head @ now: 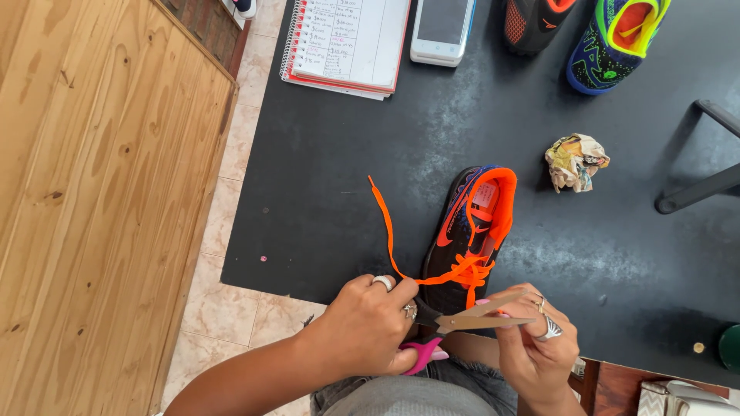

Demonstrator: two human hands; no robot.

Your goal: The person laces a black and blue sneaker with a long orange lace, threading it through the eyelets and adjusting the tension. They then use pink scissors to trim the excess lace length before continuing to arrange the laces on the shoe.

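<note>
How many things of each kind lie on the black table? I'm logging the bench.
Shoes: 3, namely the orange-laced shoe, a black and orange one, a blue and green one
Spiral notebook: 1
White card reader: 1
Crumpled paper ball: 1
Total: 6

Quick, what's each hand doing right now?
Left hand: closed on pink-handled scissors.
Right hand: fingers pinching the scissors' open metal blades, by the black-and-orange shoe's orange lace.

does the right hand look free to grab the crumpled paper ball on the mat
Probably not as things stand: the right hand is pinching the scissors' blades. The paper ball itself lies unobstructed on the mat.
</note>
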